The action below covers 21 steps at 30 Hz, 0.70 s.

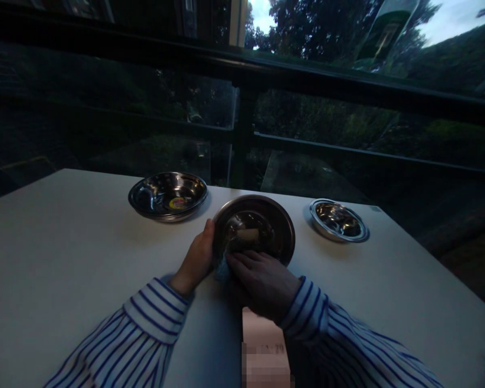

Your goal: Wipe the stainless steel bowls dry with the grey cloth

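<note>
A shiny metal bowl point(272, 215) is tilted toward me over the white table. My left hand point(198, 256) grips its left rim, thumb on the edge and the other fingers hidden behind it. Inside the lower part of the bowl, my right hand point(261, 280) is closed on a light blue cloth point(223, 268), which pokes out at the lower left rim. Most of the cloth is hidden under the hand. A pale tan rectangular patch point(248, 235) shows on the bowl's inner bottom; whether it is a label or a reflection is unclear.
Stacked metal bowls point(167, 196) stand at the back left, the top one with a yellow and red sticker. A smaller metal bowl point(339, 221) sits at right. A lit phone point(264, 328) lies below my right hand. Beyond the white table point(84, 242) runs a dark railing point(242, 70).
</note>
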Motion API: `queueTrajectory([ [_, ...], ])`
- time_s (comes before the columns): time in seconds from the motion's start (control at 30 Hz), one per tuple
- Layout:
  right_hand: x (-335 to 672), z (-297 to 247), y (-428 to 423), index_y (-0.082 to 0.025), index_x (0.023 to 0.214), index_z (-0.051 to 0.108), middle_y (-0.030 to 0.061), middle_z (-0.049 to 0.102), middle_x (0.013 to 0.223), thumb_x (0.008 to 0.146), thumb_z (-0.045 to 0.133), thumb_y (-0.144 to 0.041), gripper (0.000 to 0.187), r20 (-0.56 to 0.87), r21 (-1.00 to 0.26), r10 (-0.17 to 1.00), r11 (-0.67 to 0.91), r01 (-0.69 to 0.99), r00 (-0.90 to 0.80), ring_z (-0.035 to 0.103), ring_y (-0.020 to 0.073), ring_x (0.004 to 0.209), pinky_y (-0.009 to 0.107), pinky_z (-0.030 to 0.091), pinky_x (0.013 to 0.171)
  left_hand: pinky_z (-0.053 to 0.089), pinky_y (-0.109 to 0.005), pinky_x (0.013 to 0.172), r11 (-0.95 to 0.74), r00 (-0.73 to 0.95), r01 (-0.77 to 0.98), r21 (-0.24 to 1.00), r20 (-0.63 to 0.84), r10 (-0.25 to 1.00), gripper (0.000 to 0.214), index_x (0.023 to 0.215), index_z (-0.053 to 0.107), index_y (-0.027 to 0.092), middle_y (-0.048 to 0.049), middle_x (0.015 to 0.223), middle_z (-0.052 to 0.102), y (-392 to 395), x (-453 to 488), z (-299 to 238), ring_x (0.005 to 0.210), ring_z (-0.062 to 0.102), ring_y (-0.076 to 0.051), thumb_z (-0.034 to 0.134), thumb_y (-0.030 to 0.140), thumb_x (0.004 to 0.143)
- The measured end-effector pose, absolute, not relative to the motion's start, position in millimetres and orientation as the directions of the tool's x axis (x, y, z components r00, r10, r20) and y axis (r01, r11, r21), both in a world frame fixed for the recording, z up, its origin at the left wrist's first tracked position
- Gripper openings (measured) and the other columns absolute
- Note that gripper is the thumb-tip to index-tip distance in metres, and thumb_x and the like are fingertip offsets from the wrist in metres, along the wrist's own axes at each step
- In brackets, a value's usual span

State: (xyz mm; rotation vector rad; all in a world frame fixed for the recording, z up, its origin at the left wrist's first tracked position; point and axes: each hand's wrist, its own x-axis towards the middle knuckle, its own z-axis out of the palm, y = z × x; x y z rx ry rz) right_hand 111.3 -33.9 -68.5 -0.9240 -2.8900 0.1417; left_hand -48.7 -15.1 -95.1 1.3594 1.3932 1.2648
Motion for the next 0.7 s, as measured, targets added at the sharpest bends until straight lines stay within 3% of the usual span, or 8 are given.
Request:
queueTrajectory([
  [0.17,122,-51,-32,-0.016,0.090,0.060,0.0076,0.066,0.087,0.081,0.049,-0.028,0.018,-0.107,-0.102,0.622,0.769,0.631,-0.776,0.058,0.0214,0.084,0.033,0.041,0.072,0.042,-0.037,0.091,-0.051,-0.111,0.084,0.995,0.060,0.992,0.071,0.104,0.064,0.010,-0.0114,0.102,0.070,-16,-52,-97,0.102,0.060,-0.026,0.022,0.062,0.082],
  [0.27,119,-55,-33,-0.015,0.106,0.056,0.0093,0.064,0.099,0.082,0.048,-0.028,0.029,-0.060,-0.123,0.606,0.784,0.608,-0.793,0.056,0.0229,0.091,0.034,0.042,0.074,0.042,-0.036,0.091,-0.037,-0.093,0.082,0.996,0.045,0.995,0.071,0.104,0.064,0.011,-0.0112,0.101,0.070,-15,-51,-97,0.102,0.060,-0.025,0.021,0.063,0.082],
  [0.4,111,-66,-35,-0.010,0.128,0.038,0.0131,0.054,0.120,0.084,0.044,-0.027,0.048,0.071,-0.144,0.573,0.816,0.560,-0.817,0.050,0.0237,0.105,0.035,0.041,0.079,0.043,-0.034,0.089,-0.046,-0.090,0.116,0.992,0.056,0.994,0.073,0.105,0.064,0.011,-0.0106,0.098,0.071,-16,-51,-95,0.099,0.061,-0.024,0.018,0.063,0.082],
  [0.47,113,-65,-35,-0.011,0.124,0.042,0.0123,0.057,0.116,0.085,0.044,-0.027,0.043,0.044,-0.142,0.578,0.811,0.568,-0.814,0.052,0.0229,0.101,0.034,0.042,0.078,0.043,-0.035,0.089,-0.044,-0.107,0.130,0.991,0.058,0.993,0.073,0.104,0.064,0.010,-0.0113,0.098,0.071,-17,-50,-94,0.098,0.062,-0.025,0.019,0.063,0.082],
  [0.6,121,-53,-34,-0.015,0.096,0.058,0.0081,0.065,0.091,0.080,0.051,-0.027,0.021,-0.101,-0.096,0.620,0.772,0.628,-0.778,0.057,0.0220,0.087,0.033,0.041,0.072,0.045,-0.037,0.085,-0.018,-0.144,0.152,0.988,0.040,0.989,0.075,0.102,0.065,0.008,-0.0134,0.099,0.070,-18,-50,-91,0.095,0.062,-0.027,0.020,0.065,0.081],
  [0.7,119,-54,-36,-0.015,0.103,0.056,0.0090,0.064,0.095,0.079,0.051,-0.026,0.026,-0.079,-0.089,0.620,0.775,0.625,-0.780,0.056,0.0223,0.090,0.034,0.041,0.073,0.044,-0.036,0.087,-0.023,-0.121,0.131,0.991,0.039,0.992,0.074,0.104,0.065,0.010,-0.0120,0.101,0.070,-18,-50,-92,0.098,0.061,-0.026,0.020,0.064,0.081],
])
